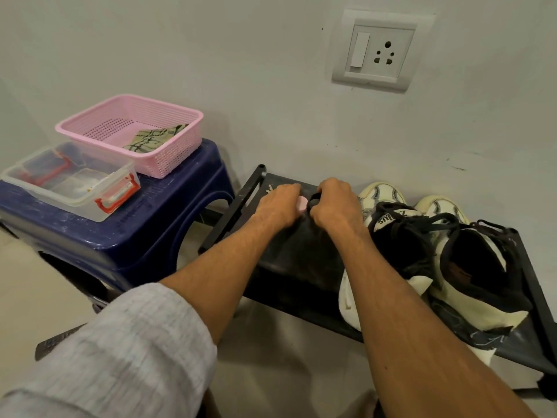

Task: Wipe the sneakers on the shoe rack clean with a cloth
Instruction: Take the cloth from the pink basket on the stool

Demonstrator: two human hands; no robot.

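Two cream and black sneakers, one (391, 233) beside the other (479, 267), sit on the right part of the black shoe rack (292, 267). Both hands meet over the rack's far left end. My left hand (278, 206) grips a small pink object (302, 203), mostly hidden by the fingers. My right hand (336, 206) curls round a small black piece (314, 201) that touches it. A green patterned cloth (153, 138) lies in the pink basket (168, 158) to the left.
The pink basket and a clear lidded container (69, 179) with red clips stand on a dark blue plastic stool (135, 236) left of the rack. A wall socket (379, 52) is on the white wall above the sneakers.
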